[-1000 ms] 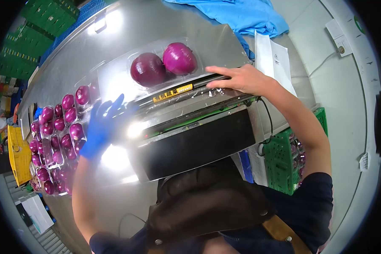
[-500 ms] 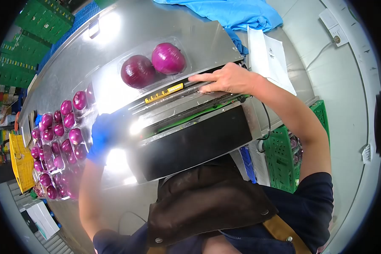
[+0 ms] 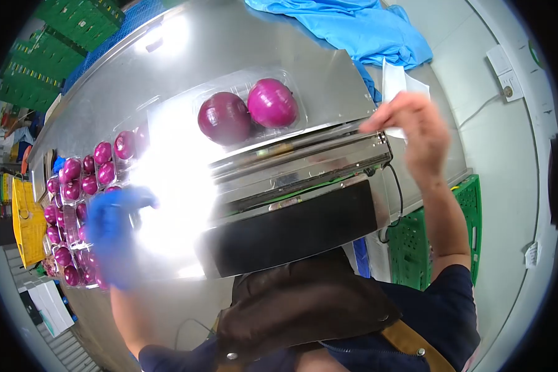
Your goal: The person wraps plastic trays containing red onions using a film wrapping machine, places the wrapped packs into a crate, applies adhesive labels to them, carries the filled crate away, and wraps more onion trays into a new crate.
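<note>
Two large purple-red onions, a darker one point(image 3: 225, 118) and a brighter one point(image 3: 272, 103), lie side by side in a clear plastic tray point(image 3: 299, 118) on the steel table. In front of them stands a wrapping machine with a long metal roller point(image 3: 291, 147) and a black front panel point(image 3: 291, 229). My left hand point(image 3: 115, 229), in a blue glove, is smeared by motion left of the machine, beside packed onions. My bare right hand point(image 3: 418, 130) is blurred at the roller's right end, fingertips bent toward it. Whether either hand grips anything does not show.
Several clear packs of small red onions point(image 3: 71, 186) line the table's left side. Blue plastic sheeting point(image 3: 366, 34) lies at the back right, near white paper point(image 3: 395, 80). A green crate point(image 3: 409, 248) stands at right, a yellow crate point(image 3: 30, 217) at far left. A cable point(image 3: 401, 198) hangs beside the machine.
My right hand has lifted off the roller's middle and moved right to its end. My left hand has moved left, away from the machine. The whole view has shifted slightly.
</note>
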Demonstrator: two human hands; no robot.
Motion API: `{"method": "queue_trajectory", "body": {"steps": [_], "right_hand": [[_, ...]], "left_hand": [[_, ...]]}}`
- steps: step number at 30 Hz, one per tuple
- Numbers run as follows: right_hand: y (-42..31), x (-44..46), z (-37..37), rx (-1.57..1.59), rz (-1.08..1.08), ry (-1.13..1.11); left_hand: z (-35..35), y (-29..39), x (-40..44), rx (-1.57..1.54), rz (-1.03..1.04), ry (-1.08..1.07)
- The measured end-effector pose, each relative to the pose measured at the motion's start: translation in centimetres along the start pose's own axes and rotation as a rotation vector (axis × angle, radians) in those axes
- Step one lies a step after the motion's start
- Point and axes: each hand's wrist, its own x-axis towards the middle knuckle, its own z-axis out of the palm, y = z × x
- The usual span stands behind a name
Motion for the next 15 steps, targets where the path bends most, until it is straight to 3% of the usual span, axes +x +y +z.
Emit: {"method": "queue_trajectory", "body": {"steps": [1,3,5,6,7,9,11,13,14,15], "right_hand": [[-1.0,1.7,0.1,-0.073,-0.155,0.037],[-1.8,6.1,0.9,-0.284,-0.443,0.214],[1.5,10.2,1.4,-0.431,-0.381,0.087],[3.8,11.7,2.8,-0.622,-0.37,0.039],[6.7,12.2,4.2,-0.811,-0.356,-0.011],[13.0,10.9,5.1,-0.797,0.035,-0.27],[13.1,9.5,4.9,-0.861,0.266,-0.569],[10.6,8.3,5.4,-0.639,0.45,-0.534],[9.0,7.5,5.7,-0.523,0.545,-0.518],[7.6,6.7,6.0,-0.422,0.588,-0.467]], "left_hand": [[-0.7,1.6,1.8,0.088,0.133,0.012],[-2.8,0.5,6.5,0.052,0.286,0.398],[1.2,-0.4,12.2,-0.263,0.438,0.283],[2.8,-1.7,14.6,0.36,0.387,0.23],[4.4,-4.8,16.2,0.396,0.366,0.129],[7.1,-12.1,15.1,0.227,0.18,-0.126],[7.6,-14.3,12.4,0.169,0.056,-0.219],[7.7,-12.2,11.2,0.292,-0.122,-0.17],[7.2,-10.3,10.5,0.292,-0.344,-0.22],[6.7,-7.9,9.6,0.126,-0.425,-0.242]]}}
